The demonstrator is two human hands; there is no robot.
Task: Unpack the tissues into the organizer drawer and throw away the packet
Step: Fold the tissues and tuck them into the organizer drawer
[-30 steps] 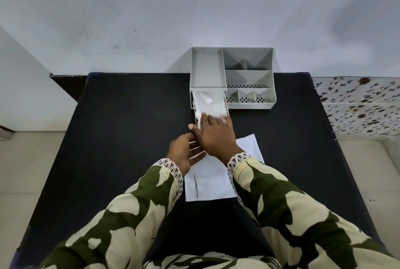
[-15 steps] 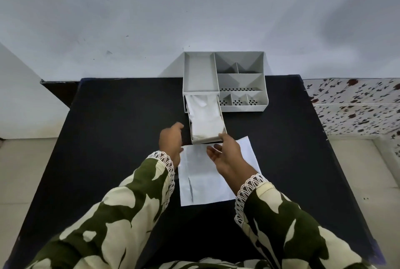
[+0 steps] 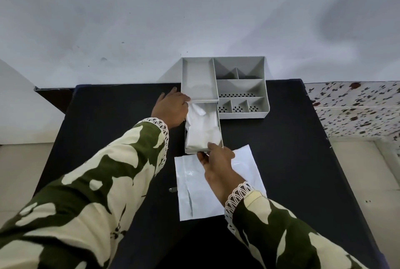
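At the far edge of the black table (image 3: 108,138), seen from the head camera, the person's left hand (image 3: 170,109) is now reaching up beside the grey plastic compartment organizer (image 3: 242,86), fingers spread flat against its left wall where half a second ago it was hovering by the drawer's corner. The right hand (image 3: 218,160) is staying at the front lip of the pulled-out grey drawer (image 3: 220,132), fingers curled on it; whether they are pinching it or only touching is hard to tell. The white folded tissues (image 3: 202,130) are lying inside the drawer, so the unpacking is looking finished, and the bracing is suggesting the drawer is about to be pushed shut. The flat white plastic packet (image 3: 188,193) is lying empty on the table, just before the drawer, not yet thrown away. Counted: one organizer, one drawer, one stack of tissues, one packet, two hands.
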